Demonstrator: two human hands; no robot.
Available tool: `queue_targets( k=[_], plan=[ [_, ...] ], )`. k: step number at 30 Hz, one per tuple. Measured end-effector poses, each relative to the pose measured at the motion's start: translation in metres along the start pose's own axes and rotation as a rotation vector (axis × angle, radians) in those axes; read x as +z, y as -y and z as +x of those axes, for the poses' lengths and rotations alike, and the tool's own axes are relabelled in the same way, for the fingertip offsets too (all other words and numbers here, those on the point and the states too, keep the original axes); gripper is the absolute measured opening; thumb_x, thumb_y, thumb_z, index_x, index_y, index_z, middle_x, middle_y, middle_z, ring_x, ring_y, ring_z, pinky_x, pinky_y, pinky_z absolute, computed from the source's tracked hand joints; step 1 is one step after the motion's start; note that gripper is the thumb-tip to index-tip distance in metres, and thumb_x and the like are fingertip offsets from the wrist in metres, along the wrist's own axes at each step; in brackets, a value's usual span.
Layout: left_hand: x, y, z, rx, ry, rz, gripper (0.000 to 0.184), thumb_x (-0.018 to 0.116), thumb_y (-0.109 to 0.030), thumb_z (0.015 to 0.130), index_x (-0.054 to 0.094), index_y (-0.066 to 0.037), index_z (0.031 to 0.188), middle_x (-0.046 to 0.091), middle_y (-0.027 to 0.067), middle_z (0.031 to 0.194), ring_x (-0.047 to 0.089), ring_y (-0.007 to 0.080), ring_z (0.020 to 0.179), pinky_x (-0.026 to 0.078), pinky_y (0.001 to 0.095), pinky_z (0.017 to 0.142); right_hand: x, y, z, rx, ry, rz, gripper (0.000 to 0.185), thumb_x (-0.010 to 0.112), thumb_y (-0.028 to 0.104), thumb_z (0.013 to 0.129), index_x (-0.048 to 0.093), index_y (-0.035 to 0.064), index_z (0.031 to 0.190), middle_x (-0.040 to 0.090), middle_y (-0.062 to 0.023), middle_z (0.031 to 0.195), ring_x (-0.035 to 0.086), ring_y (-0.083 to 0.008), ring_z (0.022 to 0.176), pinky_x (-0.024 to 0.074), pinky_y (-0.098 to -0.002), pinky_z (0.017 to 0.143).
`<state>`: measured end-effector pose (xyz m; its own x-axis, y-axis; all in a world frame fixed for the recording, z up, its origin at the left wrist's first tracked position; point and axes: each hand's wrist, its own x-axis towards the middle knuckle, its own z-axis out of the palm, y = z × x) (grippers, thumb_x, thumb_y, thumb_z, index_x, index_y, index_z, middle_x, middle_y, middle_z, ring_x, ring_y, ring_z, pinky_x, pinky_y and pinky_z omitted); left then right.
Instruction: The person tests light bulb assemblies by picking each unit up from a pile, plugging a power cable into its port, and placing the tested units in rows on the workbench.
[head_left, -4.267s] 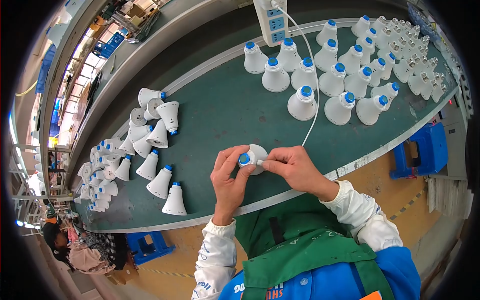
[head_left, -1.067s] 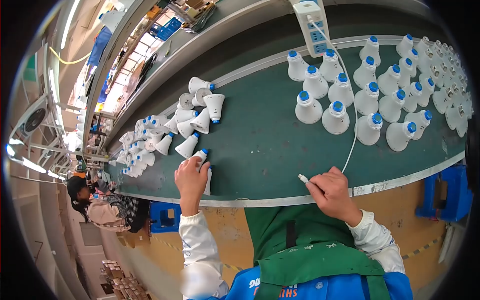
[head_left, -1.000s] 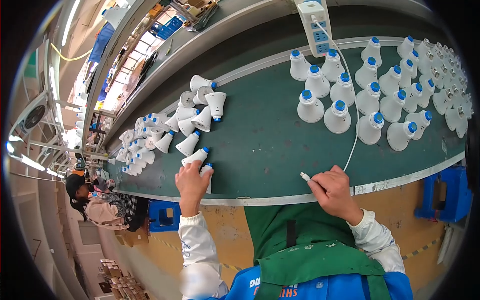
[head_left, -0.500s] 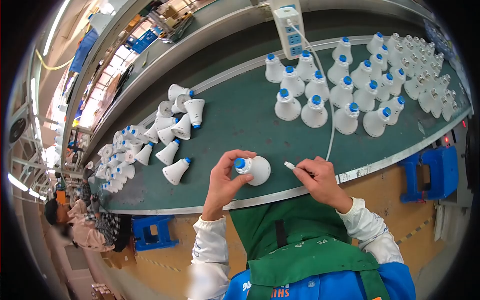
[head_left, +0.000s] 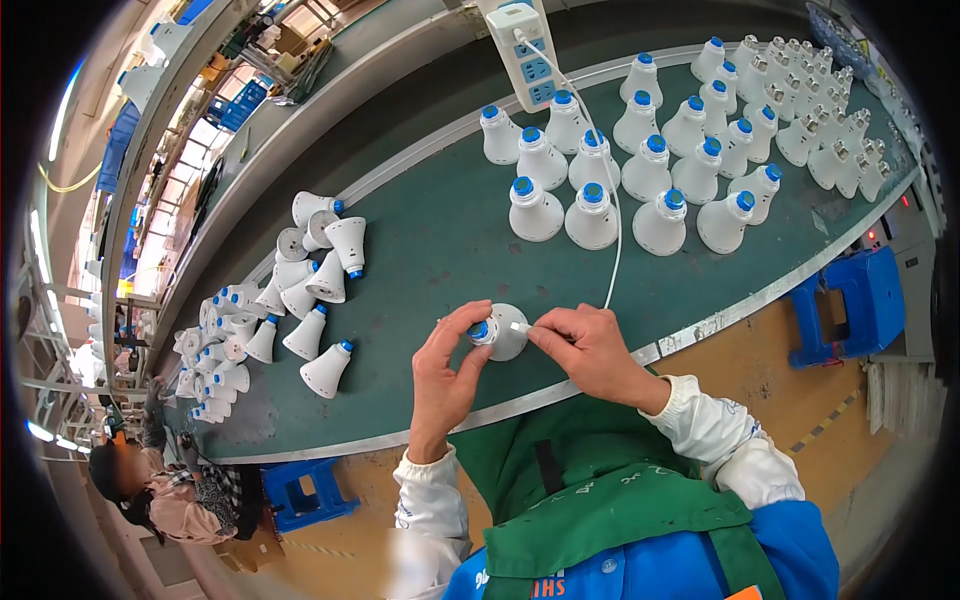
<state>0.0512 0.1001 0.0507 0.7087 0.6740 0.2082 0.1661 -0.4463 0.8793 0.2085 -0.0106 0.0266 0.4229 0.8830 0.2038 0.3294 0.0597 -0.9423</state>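
Note:
A white cone-shaped lamp bulb point(head_left: 508, 347) with a blue cap stands on the green bench before me. Thumb and fingers of my left hand point(head_left: 447, 372) are wrapped around its narrow neck, just below the cap. My right hand point(head_left: 590, 348) pinches the plug point(head_left: 520, 327) of a white cable, its pale tip at the bulb's right side. Whether the plug is inserted or only touching, I cannot tell. The cable point(head_left: 617, 235) runs from my right hand up to a white power strip point(head_left: 522, 55) at the back of the bench.
Upright blue-capped bulbs point(head_left: 590, 217) stand in rows at the right; farther right, several have metal ends point(head_left: 828, 162). Other bulbs point(head_left: 327, 370) lie in a pile at the left. A person point(head_left: 170, 490) is at the far left. Blue stools point(head_left: 850, 305) stand beside the bench.
My right hand has moved left with the cable plug, from apart to right at the bulb's side. My left hand still holds the bulb. The whole view has shifted slightly.

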Motion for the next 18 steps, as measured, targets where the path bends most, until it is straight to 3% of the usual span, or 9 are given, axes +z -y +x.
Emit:
queue_targets(
  k=[2,4,8,10,18],
  plan=[
    [-0.0014,-0.0005,-0.0013,-0.046,0.0,-0.07,0.038,0.066,0.006,0.07,0.061,-0.002,0.107,0.057,0.0105,0.111,0.055,0.0185,0.102,0.043,0.0283,0.089,0.0027,-0.0002,0.0018,0.012,0.015,0.0,0.014,0.064,0.018,0.083,0.066,0.0054,0.078,0.053,-0.0034,0.052,0.041,-0.0164,0.048,0.0337,-0.0299,0.061],
    [-0.001,-0.0028,-0.0017,0.026,-0.025,0.129,0.037,0.063,0.009,0.071,0.061,0.0,0.107,0.057,0.0117,0.114,0.055,0.0196,0.105,0.044,0.0308,0.092,0.005,0.0004,0.0035,0.002,0.002,-0.001,0.016,0.062,0.021,0.083,0.065,0.0063,0.076,0.055,-0.0068,0.055,0.049,-0.0241,0.05,0.0342,-0.0324,0.059],
    [-0.003,-0.003,0.0009,0.002,0.02,0.066,0.035,0.061,0.011,0.072,0.062,0.001,0.106,0.057,0.0124,0.115,0.055,0.0209,0.107,0.045,0.0313,0.094,0.0068,0.0013,0.0053,0.026,-0.016,0.029,0.017,0.062,0.021,0.083,0.065,0.0058,0.075,0.055,-0.0072,0.054,0.049,-0.0242,0.049,0.0346,-0.0321,0.059],
    [-0.0029,-0.0038,0.0036,0.002,-0.031,0.005,0.033,0.062,0.008,0.071,0.065,-0.004,0.102,0.063,0.0113,0.109,0.061,0.0223,0.096,0.049,0.0313,0.082,0.0073,0.0009,0.0065,0.046,0.011,0.043,0.018,0.062,0.021,0.083,0.065,0.0053,0.075,0.054,-0.0078,0.054,0.048,-0.024,0.048,0.0356,-0.0321,0.06],
    [-0.0081,-0.0029,0.0049,-0.033,0.029,-0.034,0.034,0.06,0.01,0.073,0.064,-0.004,0.103,0.063,0.0118,0.111,0.061,0.0243,0.1,0.048,0.0321,0.085,0.0096,0.0042,0.0075,0.117,0.045,0.119,0.018,0.063,0.018,0.082,0.064,0.0034,0.073,0.051,-0.0086,0.051,0.046,-0.0225,0.046,0.0374,-0.031,0.059]
  ],
)
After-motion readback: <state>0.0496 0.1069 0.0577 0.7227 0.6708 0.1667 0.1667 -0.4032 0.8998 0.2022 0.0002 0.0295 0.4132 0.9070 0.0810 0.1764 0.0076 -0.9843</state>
